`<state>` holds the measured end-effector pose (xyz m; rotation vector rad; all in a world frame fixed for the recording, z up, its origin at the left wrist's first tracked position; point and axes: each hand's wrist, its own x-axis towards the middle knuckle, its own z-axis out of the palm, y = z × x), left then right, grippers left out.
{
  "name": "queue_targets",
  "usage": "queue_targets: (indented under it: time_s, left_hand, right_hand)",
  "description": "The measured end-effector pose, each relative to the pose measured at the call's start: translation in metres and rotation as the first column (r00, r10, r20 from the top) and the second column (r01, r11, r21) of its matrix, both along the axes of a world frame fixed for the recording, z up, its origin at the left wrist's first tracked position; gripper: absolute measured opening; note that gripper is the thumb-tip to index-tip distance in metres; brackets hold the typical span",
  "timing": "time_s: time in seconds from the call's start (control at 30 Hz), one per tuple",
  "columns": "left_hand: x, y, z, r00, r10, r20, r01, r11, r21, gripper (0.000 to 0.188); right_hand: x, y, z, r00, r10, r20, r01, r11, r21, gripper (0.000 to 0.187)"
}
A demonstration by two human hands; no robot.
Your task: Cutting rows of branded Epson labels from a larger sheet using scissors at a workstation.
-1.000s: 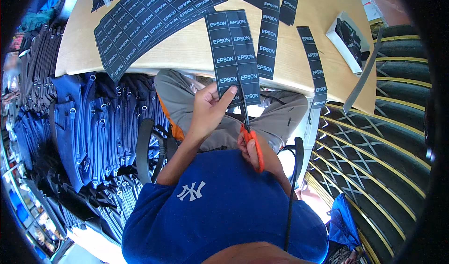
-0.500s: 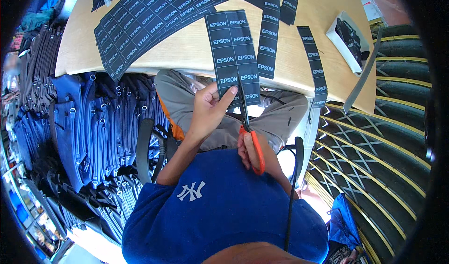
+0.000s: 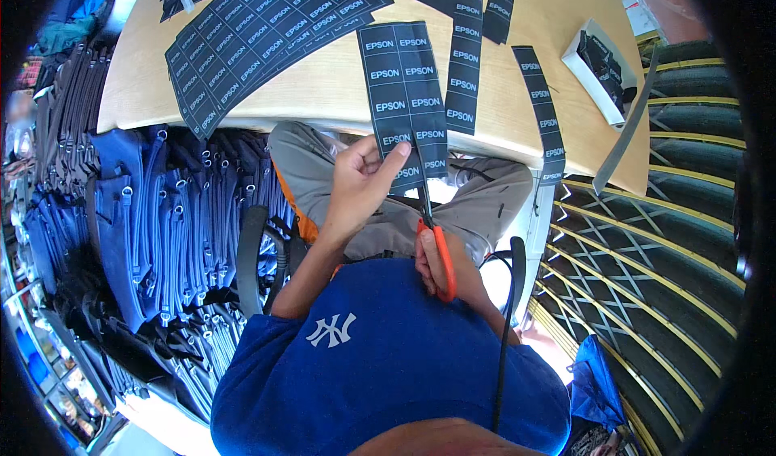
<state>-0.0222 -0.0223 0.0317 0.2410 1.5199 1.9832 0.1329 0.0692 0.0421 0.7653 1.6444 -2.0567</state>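
My left hand (image 3: 364, 181) pinches the lower left edge of a black label sheet (image 3: 402, 72), thumb on top. Pale printed labels fill the sheet in two columns. In my right hand (image 3: 440, 266) are scissors (image 3: 447, 274) with orange-red handles, their blades reaching up into the sheet's lower end along the line between the columns. The sheet is held above my lap, its far end over the table's near edge. Just right of it lies a single-column label strip (image 3: 465, 64), and another strip (image 3: 540, 112) hangs over the table edge further right.
Larger label sheets (image 3: 259, 44) overlap on the wooden table (image 3: 323, 92) at the left. A white box (image 3: 594, 72) of black pieces stands at the right, beside a curved dark strip (image 3: 626, 145). Blue strapped bags (image 3: 133, 221) hang at left; a folding metal gate (image 3: 638, 238) is at right.
The label sheet has shifted slightly downward, and the scissors have moved a little with it. Both hands keep their hold.
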Motion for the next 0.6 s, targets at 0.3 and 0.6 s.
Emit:
queue_targets:
  time_s: [0.3, 0.6]
  left_hand:
    - [-0.007, 0.011, -0.01, 0.992, 0.101, -0.074, -0.103, 0.994, -0.031, 0.017]
    - [0.005, 0.014, -0.013, 0.995, 0.029, -0.094, -0.033, 0.998, -0.044, 0.024]
  right_hand:
    - [0.011, 0.003, -0.006, 0.994, 0.078, -0.08, -0.061, 0.979, 0.196, 0.035]
    - [0.017, 0.003, -0.021, 0.943, 0.065, -0.325, -0.045, 0.997, 0.067, 0.034]
